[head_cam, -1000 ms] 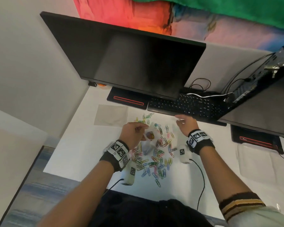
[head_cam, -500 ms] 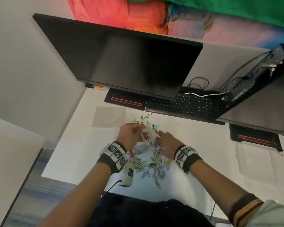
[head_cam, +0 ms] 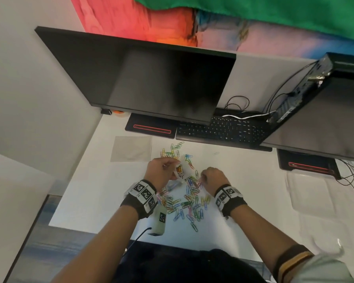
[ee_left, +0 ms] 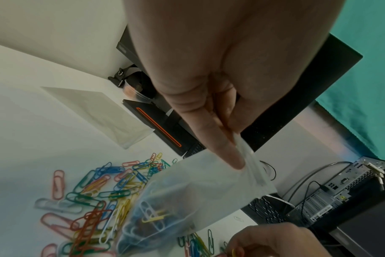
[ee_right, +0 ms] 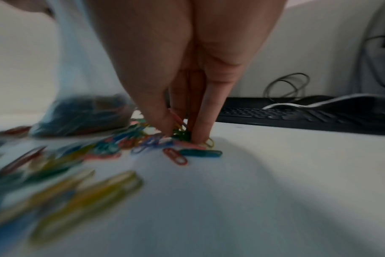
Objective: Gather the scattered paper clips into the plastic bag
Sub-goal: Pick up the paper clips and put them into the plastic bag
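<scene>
Nearest the person, most of the paper clips [head_cam: 187,203] lay loose on the white desk [head_cam: 102,193], a spread between the two wrists. The right hand [head_cam: 212,177] was down among them, thumb and fingertips [ee_right: 200,133] closing on a small cluster, apparently to lift several at once. Just beyond, the left hand [head_cam: 161,170] pinched the rim of the plastic bag [ee_left: 187,196], holding it up so its mouth stayed reachable while its clip-filled bottom sagged toward the desk. A few more clips lay past the bag, short of the keyboard [head_cam: 221,129] under the dark monitor [head_cam: 143,78]. Much seemed left to gather.
</scene>
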A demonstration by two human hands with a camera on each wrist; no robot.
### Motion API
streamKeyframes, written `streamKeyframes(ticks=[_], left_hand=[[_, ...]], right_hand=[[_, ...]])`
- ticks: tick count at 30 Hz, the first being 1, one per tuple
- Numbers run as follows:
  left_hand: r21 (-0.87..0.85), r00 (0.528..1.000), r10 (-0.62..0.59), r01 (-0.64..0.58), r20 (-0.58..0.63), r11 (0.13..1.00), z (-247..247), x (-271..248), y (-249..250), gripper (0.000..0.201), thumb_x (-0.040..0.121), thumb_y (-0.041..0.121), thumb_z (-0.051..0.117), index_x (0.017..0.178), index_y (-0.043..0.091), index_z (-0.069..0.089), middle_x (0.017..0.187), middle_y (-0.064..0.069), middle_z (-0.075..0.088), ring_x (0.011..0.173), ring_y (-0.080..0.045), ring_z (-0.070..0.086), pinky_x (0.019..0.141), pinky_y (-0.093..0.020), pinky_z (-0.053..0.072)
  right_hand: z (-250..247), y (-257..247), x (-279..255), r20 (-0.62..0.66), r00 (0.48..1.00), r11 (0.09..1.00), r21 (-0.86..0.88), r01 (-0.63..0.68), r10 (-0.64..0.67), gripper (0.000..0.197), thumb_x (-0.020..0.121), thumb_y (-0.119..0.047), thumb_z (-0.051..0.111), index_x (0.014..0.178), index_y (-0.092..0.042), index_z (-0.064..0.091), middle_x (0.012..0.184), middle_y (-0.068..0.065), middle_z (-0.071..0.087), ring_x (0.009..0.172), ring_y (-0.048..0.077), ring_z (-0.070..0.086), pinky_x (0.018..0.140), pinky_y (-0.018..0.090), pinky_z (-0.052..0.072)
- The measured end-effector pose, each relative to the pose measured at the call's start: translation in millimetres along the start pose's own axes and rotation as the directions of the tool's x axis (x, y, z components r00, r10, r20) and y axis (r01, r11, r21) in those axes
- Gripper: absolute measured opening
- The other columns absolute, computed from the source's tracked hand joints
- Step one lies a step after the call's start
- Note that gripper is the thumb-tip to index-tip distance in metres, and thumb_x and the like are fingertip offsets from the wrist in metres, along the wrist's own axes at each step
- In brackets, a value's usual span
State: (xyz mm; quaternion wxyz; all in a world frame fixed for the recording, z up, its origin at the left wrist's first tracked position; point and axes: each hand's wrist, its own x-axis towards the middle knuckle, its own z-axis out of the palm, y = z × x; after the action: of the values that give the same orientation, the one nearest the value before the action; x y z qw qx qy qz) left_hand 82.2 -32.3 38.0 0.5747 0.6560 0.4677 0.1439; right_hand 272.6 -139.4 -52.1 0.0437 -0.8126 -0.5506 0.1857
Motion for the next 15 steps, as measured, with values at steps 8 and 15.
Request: streamKeyframes(ticks=[8, 15], left_hand=[[0.027, 1.0, -0.009, 0.009, -0.012, 1.0, -1.3, 0.6, 0.9, 0.021, 0.095, 0.007, 0.057, 0.105, 0.012, 0.075, 0.095, -0.006, 0.073, 0.065, -0.016, 0.072, 0.07, -0.039, 0.063], [0.069, 1.0, 0.02, -0.019, -0.002, 0.997, 2.5, 4.0, 7.8, 0.02, 0.095, 0.008, 0.057, 0.103, 0.012, 0.074, 0.081, 0.002, 0.071, 0.061, -0.008, 0.07, 0.07, -0.036, 0.063]], right_hand=[[-41.1, 11.5, 12.8, 0.441, 0.85, 0.106, 0.868, -0.486, 0.287, 0.028, 0.086, -0.008, 0.068, 0.112, 0.001, 0.066, 0.106, 0.018, 0.071, 0.093, 0.022, 0.07, 0.085, 0.029, 0.057], [-83.9, -42.9, -1.5, 0.37, 0.929, -0.215, 0.907, -0.362, -0.002, 0.019, 0.087, 0.006, 0.059, 0.105, 0.007, 0.066, 0.098, 0.021, 0.072, 0.091, 0.024, 0.071, 0.082, 0.025, 0.058]])
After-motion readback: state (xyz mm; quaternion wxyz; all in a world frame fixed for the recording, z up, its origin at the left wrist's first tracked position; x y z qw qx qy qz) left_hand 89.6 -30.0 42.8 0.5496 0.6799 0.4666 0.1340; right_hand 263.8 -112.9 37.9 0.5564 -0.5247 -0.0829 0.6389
